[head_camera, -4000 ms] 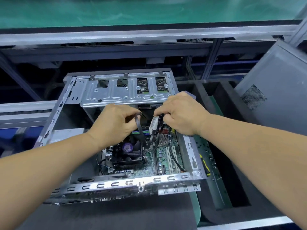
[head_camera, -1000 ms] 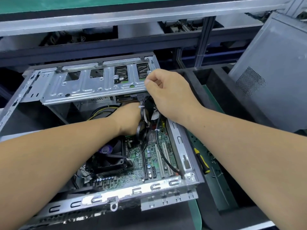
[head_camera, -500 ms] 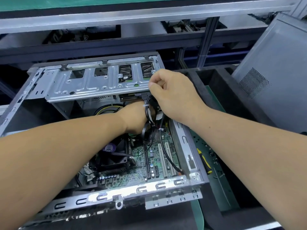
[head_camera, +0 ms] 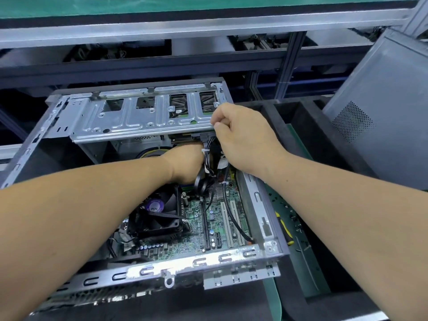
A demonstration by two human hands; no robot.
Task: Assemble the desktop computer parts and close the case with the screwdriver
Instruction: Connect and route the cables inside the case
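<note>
Steel case [head_camera: 148,269], open: cabling step. Right hand [head_camera: 243,140] pinches cable bundle [head_camera: 209,156]; left hand [head_camera: 185,165] grip hidden. Next: seat connector under drive cage [head_camera: 143,119].

Right grip [head_camera: 240,137] fisted, left grip [head_camera: 187,164] reaching underneath.

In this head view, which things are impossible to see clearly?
- Left hand: its fingers are hidden under the drive bracket.
- Connector end of the cables: covered by the right hand.
- Screwdriver: mostly behind the case wall.
</note>
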